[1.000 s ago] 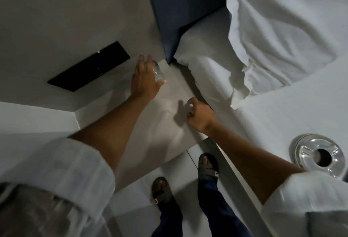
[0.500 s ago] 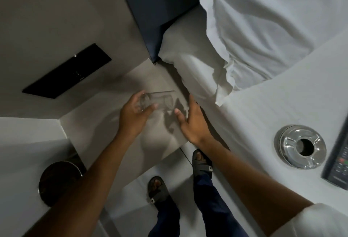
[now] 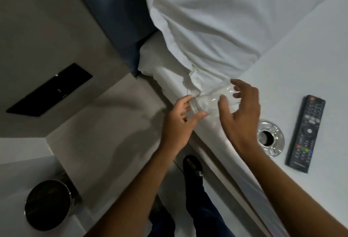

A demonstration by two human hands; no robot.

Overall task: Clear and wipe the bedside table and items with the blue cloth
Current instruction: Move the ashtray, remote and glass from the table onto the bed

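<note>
While both arms reach forward over the edge of the bed, my left hand (image 3: 179, 119) grips one end of a clear drinking glass (image 3: 211, 101), thumb and fingers pinched around it. The glass lies tilted on its side in the air, above the seam where mattress meets table.

My right hand (image 3: 241, 116): spread wide, fingers curved about the glass's other end; whether the fingertips actually touch it I cannot tell, since the glass is transparent and somewhat blurred.

Ashtray (image 3: 271, 140): round, shiny glass, dark centre hole, resting on the white sheet just beside my right wrist.

Remote control (image 3: 306, 133): black, many buttons, lying flat on the sheet just beyond the ashtray, apart from it.

Pillow (image 3: 216, 29): white, rumpled, its corner hanging down close behind the glass.

Bed (image 3: 301, 57): white sheet, taking up the right half of the view.

Headboard (image 3: 116, 14): dark blue, padded, behind the pillow.

Bedside table (image 3: 105, 127): pale grey top, bare where visible, to the left of my left forearm, set into the corner by the wall.

Wall panel (image 3: 49, 89): black, rectangular, mounted above the table.

Bin (image 3: 48, 204): round, dark, metallic rim, on the floor at lower left.

Sandal (image 3: 193, 166): black, on one of my feet, seen between my forearms on the pale floor.

Blue cloth: not visible here.
</note>
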